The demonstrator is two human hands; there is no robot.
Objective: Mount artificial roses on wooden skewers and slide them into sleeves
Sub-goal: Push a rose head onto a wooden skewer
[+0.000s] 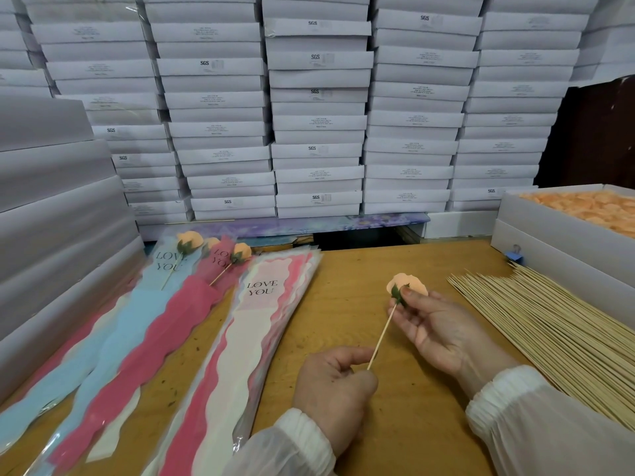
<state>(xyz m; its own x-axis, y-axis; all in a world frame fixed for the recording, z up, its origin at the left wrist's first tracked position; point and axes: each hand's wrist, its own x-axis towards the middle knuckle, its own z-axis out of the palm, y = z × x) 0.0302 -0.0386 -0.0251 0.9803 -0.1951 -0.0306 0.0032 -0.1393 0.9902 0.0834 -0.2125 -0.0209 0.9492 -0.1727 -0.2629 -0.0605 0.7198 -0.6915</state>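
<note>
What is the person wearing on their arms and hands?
Both hands, left and right, are bare: no gloves, and no rings or watch in sight. Each arm has a sheer white sleeve with a gathered, elasticated cuff at the wrist.

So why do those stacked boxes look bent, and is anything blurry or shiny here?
Head view: the wide-angle lens bows the stacked white boxes outward toward the edges; lighting is soft and even, shadows faint; the small print on the boxes is too blurred to read; mild glare shows on the plastic sleeves; the rose looks reasonably sharp.

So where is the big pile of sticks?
The pile of skewers lies on the wooden table at the right, beside the right hand and the box of roses.
</note>
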